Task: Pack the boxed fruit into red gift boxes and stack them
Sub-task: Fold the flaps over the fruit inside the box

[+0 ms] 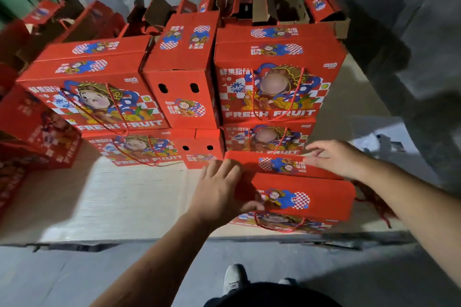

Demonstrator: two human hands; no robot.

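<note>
A red gift box [321, 194] with a cartoon figure and red rope handle stands on the pale cardboard sheet [119, 202], in front of a stack of like boxes. My left hand [219, 189] lies flat against the box's left end, fingers spread and thumb along its top front edge. My right hand [336, 157] hovers at the box's far right top corner, fingers loosely extended and touching the flap edge. Behind it rise stacked red gift boxes [274, 82], two high, in several columns.
More stacked red boxes [94, 92] fill the left. Open, unfilled red cartons [262, 10] stand along the grey wall behind. Further boxes [37, 132] sit at the far left. Grey concrete floor [99, 271] and my shoe [234, 279] are near me.
</note>
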